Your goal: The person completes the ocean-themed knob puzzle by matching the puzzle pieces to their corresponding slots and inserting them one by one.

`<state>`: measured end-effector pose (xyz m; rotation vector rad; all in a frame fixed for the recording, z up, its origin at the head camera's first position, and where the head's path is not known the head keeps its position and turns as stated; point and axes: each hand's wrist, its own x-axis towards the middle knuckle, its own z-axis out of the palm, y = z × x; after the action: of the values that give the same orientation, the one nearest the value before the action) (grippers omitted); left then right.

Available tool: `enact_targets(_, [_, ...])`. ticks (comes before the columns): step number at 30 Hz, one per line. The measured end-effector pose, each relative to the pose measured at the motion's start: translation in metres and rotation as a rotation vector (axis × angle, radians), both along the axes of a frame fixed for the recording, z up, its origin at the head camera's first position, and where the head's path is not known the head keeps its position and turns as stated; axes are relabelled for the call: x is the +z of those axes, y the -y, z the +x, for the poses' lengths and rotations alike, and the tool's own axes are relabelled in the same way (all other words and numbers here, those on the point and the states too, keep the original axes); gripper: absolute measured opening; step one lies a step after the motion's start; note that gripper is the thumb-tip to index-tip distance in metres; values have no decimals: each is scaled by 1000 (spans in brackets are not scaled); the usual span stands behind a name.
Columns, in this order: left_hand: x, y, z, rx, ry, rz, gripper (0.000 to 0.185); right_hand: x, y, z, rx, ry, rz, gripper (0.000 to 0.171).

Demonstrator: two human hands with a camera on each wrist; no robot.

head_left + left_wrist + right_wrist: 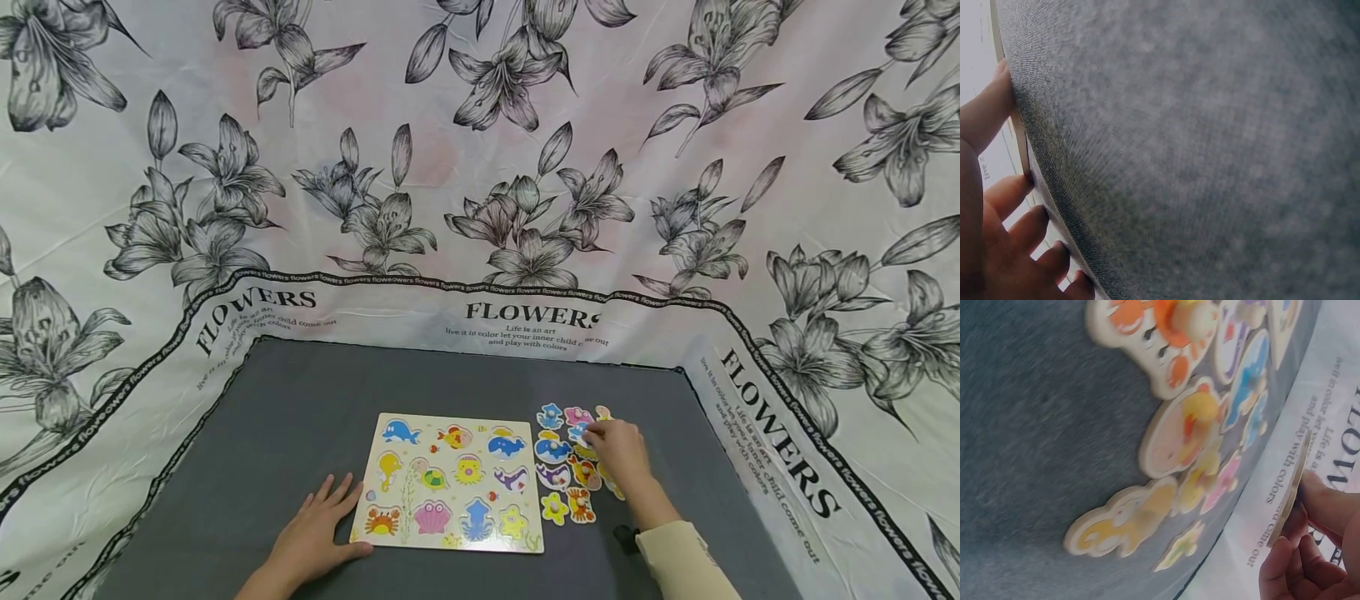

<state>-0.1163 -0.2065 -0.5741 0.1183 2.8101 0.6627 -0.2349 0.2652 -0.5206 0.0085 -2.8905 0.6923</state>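
Fingers of the right hand (618, 450) pinch a puzzle piece (1290, 495) on edge; left hand (315, 533) lies flat, spread.

The right hand (621, 454) covers part of the loose puzzle pieces (564, 467); the piece (1291, 490) it pinches shows only edge-on, its picture unreadable; the wrist view is blurred; the puzzle board (1017, 134) appears there as a thin edge; the left hand (997, 237) is cut off.

Grey mat (262, 433); b/w floral cloth (480, 167); multicolour puzzle pcs (570, 467).
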Motion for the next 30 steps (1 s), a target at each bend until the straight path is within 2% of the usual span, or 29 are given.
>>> enact_targets(14, [-1,-1,1,6,-6,5,109,10,20,0,64,15,-64,15])
enact_targets(21, [-2,-1,1,5,-11,-3,109,17,35,-1,134,14,-117,11])
enact_targets(30, [-2,-1,0,13,7,-2,110,22,61,-5,178,58,-92,11])
